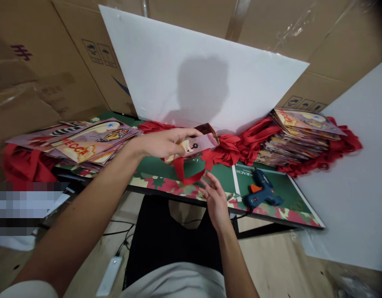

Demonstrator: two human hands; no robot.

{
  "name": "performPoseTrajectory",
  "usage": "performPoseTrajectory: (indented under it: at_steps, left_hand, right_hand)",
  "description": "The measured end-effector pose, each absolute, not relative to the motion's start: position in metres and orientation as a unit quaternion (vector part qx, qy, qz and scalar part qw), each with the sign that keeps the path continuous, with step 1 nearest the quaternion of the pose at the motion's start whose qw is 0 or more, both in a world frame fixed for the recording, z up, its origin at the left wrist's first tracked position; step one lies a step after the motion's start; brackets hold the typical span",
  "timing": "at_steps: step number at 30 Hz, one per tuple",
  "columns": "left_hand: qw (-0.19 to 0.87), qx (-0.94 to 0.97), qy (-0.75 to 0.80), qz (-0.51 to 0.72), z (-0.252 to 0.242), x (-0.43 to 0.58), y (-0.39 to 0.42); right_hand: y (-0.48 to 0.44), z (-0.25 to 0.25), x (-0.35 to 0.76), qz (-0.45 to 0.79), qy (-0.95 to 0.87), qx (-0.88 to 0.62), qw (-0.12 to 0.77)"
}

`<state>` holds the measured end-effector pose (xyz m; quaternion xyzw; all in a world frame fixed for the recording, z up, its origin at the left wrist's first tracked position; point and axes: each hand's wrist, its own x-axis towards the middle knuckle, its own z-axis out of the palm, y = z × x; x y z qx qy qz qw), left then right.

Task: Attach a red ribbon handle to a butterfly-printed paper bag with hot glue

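Red ribbon handle (187,173): hangs under printed paper bag (199,142), just left of right fingertips.
Left hand (161,142): fingers gripping bag.
Right hand (216,200): fingers spread, empty.
Glue gun (262,192): further right, on table.

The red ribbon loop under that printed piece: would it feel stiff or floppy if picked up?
Probably floppy: the red ribbon loop sags in a curve below the printed piece held by the left hand. Likely light, too, being a thin flat strip. It may tangle, like the heaped ribbons nearby.
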<state>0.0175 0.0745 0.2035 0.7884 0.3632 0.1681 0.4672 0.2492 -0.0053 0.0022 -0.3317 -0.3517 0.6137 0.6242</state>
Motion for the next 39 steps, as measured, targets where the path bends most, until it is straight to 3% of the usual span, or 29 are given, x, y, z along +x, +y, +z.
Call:
performPoseTrajectory:
  at_steps: [5, 8, 11, 14, 21, 26, 32, 39]
  left_hand:
    - [0.362, 0.863, 0.304, 0.176, 0.190, 0.027, 0.073]
    - [0.357, 0.868, 0.304, 0.164, 0.191, 0.029, 0.072]
    - [0.375, 0.860, 0.317, 0.139, 0.197, 0.026, 0.070]
    - [0.329, 0.877, 0.308, 0.167, 0.195, 0.028, 0.066]
    - [0.155, 0.900, 0.408, 0.003, 0.123, 0.056, 0.070]
    - [0.100, 0.904, 0.416, -0.020, 0.081, 0.065, 0.078]
    - [0.061, 0.916, 0.397, -0.005, 0.052, 0.060, 0.089]
    - [-0.018, 0.929, 0.360, 0.086, 0.025, 0.048, 0.090]
  right_hand:
    - [-0.002, 0.002, 0.249, 0.588, -0.389, -0.355, 0.614]
    - [0.002, 0.013, 0.245, 0.595, -0.405, -0.348, 0.601]
    - [0.001, 0.025, 0.245, 0.632, -0.443, -0.339, 0.538]
    - [-0.008, 0.027, 0.251, 0.663, -0.450, -0.376, 0.466]
    - [-0.030, 0.007, 0.261, 0.632, -0.395, -0.470, 0.472]
    - [-0.044, 0.010, 0.271, 0.534, -0.459, -0.564, 0.432]
    - [0.006, 0.034, 0.287, 0.214, -0.722, -0.536, 0.382]
    - [0.076, 0.035, 0.277, 0.146, -0.859, -0.463, 0.163]
